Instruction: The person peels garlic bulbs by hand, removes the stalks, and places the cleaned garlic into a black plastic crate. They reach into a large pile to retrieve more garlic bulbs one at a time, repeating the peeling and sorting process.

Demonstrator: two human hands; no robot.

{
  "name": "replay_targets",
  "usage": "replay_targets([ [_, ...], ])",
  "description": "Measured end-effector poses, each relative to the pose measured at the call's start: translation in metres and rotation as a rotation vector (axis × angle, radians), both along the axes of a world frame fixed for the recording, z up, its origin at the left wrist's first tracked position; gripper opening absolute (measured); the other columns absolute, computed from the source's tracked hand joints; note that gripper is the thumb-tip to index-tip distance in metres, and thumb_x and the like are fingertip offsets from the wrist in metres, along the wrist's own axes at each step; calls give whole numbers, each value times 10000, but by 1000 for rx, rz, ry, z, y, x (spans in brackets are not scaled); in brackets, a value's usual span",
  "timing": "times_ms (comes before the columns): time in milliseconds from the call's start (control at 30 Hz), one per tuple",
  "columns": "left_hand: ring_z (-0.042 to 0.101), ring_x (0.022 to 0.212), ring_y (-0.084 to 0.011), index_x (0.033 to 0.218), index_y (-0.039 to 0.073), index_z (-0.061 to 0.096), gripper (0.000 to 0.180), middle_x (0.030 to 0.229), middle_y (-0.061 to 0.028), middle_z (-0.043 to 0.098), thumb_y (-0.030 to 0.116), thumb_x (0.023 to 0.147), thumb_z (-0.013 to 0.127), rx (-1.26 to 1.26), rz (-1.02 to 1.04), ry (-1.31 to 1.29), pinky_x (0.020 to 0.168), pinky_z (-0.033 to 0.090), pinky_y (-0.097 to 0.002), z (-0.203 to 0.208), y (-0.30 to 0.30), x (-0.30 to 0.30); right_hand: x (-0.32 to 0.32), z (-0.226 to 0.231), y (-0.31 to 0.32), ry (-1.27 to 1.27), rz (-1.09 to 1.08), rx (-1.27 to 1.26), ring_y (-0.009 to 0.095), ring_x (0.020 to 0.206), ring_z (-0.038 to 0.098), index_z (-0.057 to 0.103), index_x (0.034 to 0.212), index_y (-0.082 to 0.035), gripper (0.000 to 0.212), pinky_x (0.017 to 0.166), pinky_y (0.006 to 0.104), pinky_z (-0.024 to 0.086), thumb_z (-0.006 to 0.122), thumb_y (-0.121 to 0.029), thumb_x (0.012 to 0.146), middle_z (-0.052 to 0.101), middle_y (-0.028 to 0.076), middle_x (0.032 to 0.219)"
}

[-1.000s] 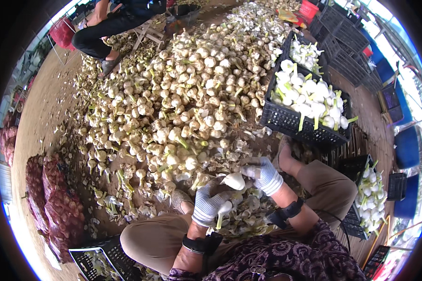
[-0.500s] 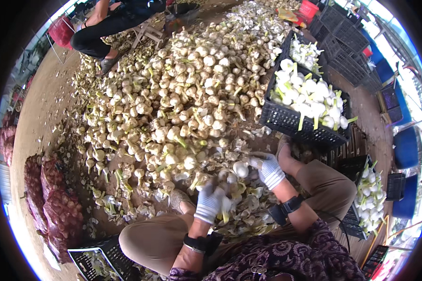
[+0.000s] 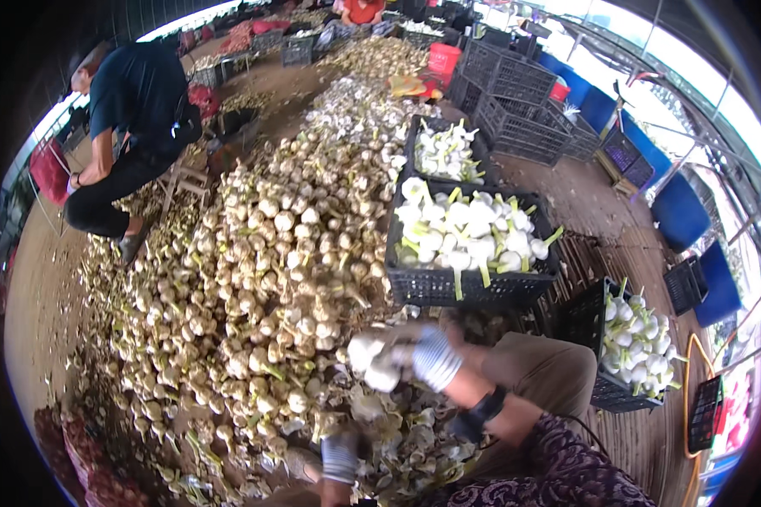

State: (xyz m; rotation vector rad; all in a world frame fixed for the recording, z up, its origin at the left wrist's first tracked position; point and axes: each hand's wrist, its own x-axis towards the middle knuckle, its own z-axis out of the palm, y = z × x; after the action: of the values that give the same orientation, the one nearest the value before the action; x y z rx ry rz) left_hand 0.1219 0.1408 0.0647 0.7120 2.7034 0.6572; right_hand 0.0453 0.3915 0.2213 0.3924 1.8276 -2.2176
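Note:
My right hand (image 3: 431, 353), in a striped glove and smeared by motion, is closed on white garlic bulbs (image 3: 380, 375) over the near edge of the heap. At least two pale bulbs show at its fingertips. My left hand (image 3: 341, 455), gloved the same way, is low over scattered garlic skins (image 3: 389, 422); its fingers are blurred and dark, so what they hold is unclear. In front of me spreads a large heap of untrimmed garlic (image 3: 262, 279), brownish, with stems on.
A black crate (image 3: 473, 291) of clean white garlic stands ahead right, with another crate (image 3: 410, 156) behind it. A third garlic crate (image 3: 596, 389) is beside my right knee. Red mesh sacks (image 3: 93, 460) lie at left. A bent-over co-worker (image 3: 139, 101) is far left; stacked crates (image 3: 524, 118) stand behind.
The view has tilted up and swung right, showing more of the background. My right hand has moved with the bulbs toward the crate side; my left hand is lower in the picture.

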Motion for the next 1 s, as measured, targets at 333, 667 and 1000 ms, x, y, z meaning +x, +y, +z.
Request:
replay_targets([
  [333,606,825,-372,876,98,639,333,866,-200,632,392,816,493,-37,33,-533,740,472,-461,59,27,10,-188,16,189,379,-655,-113,214,629,606,602,918,-102,136,552,348,504,617,-182,808,629,94,795],
  [667,574,851,-368,1015,118,599,298,919,-156,604,204,734,556,54,210,-321,742,451,-465,63,18,10,-107,-168,-107,84,465,943,318,860,622,636,1042,-128,317,789,346,492,619,-225,741,643,164,968],
  [1000,583,876,-373,1050,22,578,336,952,-198,600,155,743,609,326,487,-281,764,477,-404,63,-10,-8,-104,-198,-119,215,399,857,298,815,631,668,882,-122,171,767,367,502,532,-81,787,663,110,857],
])
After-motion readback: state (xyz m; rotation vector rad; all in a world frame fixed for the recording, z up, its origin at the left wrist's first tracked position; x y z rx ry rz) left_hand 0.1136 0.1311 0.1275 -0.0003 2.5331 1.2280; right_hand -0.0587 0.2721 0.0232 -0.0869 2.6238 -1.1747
